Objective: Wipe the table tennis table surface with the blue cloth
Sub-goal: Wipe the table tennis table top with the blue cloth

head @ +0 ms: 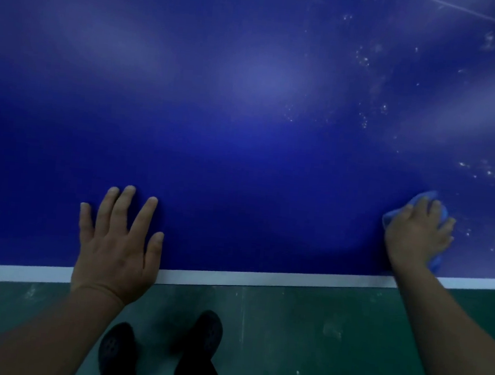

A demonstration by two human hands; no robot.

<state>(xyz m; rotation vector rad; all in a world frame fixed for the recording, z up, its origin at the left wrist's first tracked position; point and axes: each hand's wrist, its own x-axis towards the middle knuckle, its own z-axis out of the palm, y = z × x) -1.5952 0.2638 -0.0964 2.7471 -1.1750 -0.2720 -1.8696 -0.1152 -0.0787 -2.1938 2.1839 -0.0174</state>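
Your right hand (419,232) clamps the blue cloth (440,210), left hand (116,235) flat, fingers apart; worktop (247,112) smudges (363,113) rightward apparently remain unwiped.

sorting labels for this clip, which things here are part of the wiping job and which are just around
Part of the job:
- blue cloth, bunched under the right hand
- table tennis table, white specks on its right side
- left hand, flat on the table near its edge

Just around:
- white edge line
- green floor
- dark shoes
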